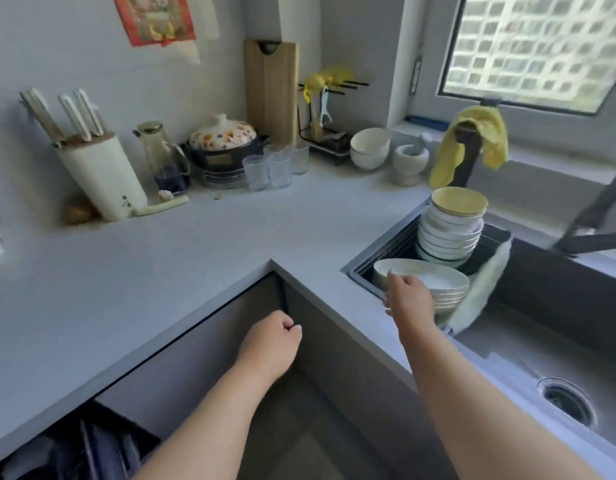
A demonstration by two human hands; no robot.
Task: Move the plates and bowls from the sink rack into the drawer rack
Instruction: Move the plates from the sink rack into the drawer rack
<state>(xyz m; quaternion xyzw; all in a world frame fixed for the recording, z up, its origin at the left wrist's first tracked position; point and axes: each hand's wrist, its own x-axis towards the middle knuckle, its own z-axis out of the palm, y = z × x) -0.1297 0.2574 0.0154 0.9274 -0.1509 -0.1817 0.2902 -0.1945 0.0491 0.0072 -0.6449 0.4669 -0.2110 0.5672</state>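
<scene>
In the sink rack (396, 251) at right, the right hand (408, 296) pinches the near rim of the top plate (420, 275); stacked bowls (451, 230) stand just beyond. The left hand (273, 344), its grip curled and empty, hovers below the desk (195, 244) corner.

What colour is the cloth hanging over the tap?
Yellow cloth, clearest in the head view.

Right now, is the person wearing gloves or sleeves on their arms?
No. Both forearms are bare as far as the picture shows, with no sleeves in view. The left hand and right hand have no gloves, and I see no watch, bracelet or ring.
</scene>
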